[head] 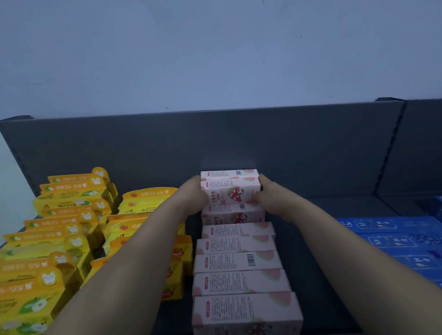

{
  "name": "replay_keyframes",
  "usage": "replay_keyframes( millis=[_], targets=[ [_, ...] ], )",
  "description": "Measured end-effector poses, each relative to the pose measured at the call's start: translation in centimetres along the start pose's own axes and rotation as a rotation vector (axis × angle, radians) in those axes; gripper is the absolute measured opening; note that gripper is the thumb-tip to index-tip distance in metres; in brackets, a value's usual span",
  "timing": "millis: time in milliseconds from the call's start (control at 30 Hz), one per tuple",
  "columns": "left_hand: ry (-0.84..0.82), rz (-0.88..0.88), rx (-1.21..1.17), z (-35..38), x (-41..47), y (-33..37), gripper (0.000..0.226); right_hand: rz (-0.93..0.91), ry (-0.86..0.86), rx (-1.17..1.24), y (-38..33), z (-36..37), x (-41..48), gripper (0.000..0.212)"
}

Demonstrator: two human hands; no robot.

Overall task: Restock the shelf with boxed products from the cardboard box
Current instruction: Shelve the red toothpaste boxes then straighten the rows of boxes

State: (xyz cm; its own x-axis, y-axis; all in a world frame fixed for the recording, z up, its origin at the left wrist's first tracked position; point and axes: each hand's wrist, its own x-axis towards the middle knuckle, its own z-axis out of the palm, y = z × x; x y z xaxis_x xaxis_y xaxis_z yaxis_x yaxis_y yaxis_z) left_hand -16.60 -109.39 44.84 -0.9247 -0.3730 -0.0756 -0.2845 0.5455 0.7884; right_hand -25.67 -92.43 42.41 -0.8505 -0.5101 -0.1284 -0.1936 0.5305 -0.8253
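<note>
Between the two hands, at the back of the shelf [316,242], a pink box [231,192] is being held by its short ends. The left hand [193,199] is gripping the left end and the right hand [268,197] is clamping the right end, its thumb lying on the front face. Just behind the hands another pink carton is lying flat. From under the hands toward the person, a row of pink boxes [240,262] is running to the shelf edge. Left of the left hand yellow boxes [47,251] are standing in rows; right of the right hand blue boxes [410,243] are lying.
</note>
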Motion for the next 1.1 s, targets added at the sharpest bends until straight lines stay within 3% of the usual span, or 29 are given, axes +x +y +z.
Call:
replay_keyframes(
  millis=[200,400,633,733,833,1000,1100],
  targets=[
    [0.056,0.014,0.031,0.0,-0.4,-0.1,0.032,-0.028,0.082,-0.134,0.2,-0.1,0.0,0.046],
    [0.082,0.038,-0.01,-0.3,-0.8,-0.3,0.03,-0.106,0.143,-0.072,-0.1,-0.6,-1.0,0.049],
    [-0.026,-0.064,0.001,0.0,-1.2,-0.7,0.049,-0.025,0.026,-0.094,0.4,-0.5,-1.6,0.031],
    [-0.092,-0.1,-0.028,-0.4,-0.9,-0.8,0.056,0.016,0.006,-0.064,0.3,-0.4,-1.3,0.047],
    [-0.134,-0.119,-0.114,-0.6,0.0,-1.1,0.058,-0.031,-0.07,0.033,-0.2,-0.3,-1.3,0.039],
    [-0.183,-0.059,-0.232,-0.5,0.5,-0.8,0.036,-0.059,-0.159,0.289,-0.3,-0.2,-0.8,0.05],
    [-0.183,-0.022,-0.183,-0.3,0.4,-1.0,0.033,-0.106,-0.199,0.237,-0.3,-0.3,-1.1,0.05]
  ],
)
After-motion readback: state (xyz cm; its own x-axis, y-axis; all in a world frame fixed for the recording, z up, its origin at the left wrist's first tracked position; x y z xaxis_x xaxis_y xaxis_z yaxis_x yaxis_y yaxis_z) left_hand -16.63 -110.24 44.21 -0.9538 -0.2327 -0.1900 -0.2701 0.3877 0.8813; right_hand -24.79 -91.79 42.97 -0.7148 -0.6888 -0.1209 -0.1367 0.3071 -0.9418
